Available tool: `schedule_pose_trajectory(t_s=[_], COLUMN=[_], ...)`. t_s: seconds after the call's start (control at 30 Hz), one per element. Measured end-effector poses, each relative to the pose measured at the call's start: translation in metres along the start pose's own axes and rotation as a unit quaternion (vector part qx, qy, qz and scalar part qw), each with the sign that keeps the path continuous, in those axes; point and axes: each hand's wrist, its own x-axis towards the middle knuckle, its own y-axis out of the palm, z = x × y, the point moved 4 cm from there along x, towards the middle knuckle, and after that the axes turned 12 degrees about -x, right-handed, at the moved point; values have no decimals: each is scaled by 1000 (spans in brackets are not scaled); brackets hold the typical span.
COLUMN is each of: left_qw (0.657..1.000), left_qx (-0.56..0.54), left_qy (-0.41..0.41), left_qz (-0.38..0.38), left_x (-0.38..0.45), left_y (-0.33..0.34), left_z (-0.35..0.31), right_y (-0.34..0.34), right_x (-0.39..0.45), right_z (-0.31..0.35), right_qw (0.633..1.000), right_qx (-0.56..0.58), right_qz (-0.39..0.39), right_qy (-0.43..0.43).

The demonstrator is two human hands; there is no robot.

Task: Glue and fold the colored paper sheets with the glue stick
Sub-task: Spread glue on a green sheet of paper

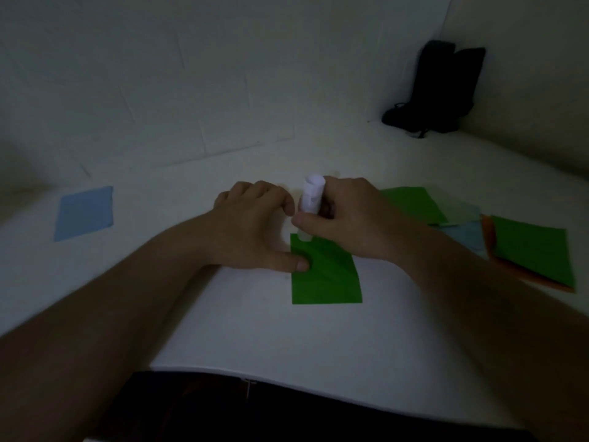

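Two hands worked — left hand [251, 224] pinned the green sheet [328, 275], right hand [347, 215] gripped the glue stick [310, 202] at its far edge — folding seemingly next.

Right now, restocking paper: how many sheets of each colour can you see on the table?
Green: 3, one under the hands, one behind the right hand, one atop the right pile
Blue: 2, far left, in the pile
Orange: 1, pile's edge
Total: 6 visible; others may be hidden.
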Motion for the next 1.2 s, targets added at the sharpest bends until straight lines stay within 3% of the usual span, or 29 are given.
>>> schedule_pose_trajectory(t_s=[0.4, 0.53, 0.63, 0.73, 1.1, 1.2], left_qw=[998, 998, 998, 998, 999, 999], left_qx=[-45, -50, -44, -39, -6, -17], left_qy=[9, 2, 0, 4, -4, 0], left_qz=[35, 39, 42, 41, 31, 36], left_x=[-8, -8, -8, -8, -4, -4], left_y=[-6, -6, -6, -6, -5, -4], left_z=[-2, -2, -2, -3, 0, 0], right_y=[-20, -24, -22, -11, 6, 1], right_x=[-5, -5, -2, -1, -2, 0], right_z=[-35, -41, -26, -2, 20, 15], right_qw=[996, 994, 998, 1000, 998, 997], right_qx=[-76, -106, -48, -5, 45, 68], right_qz=[52, 17, -16, 7, 31, 7], right_qy=[-16, 9, 23, 8, 6, 35])
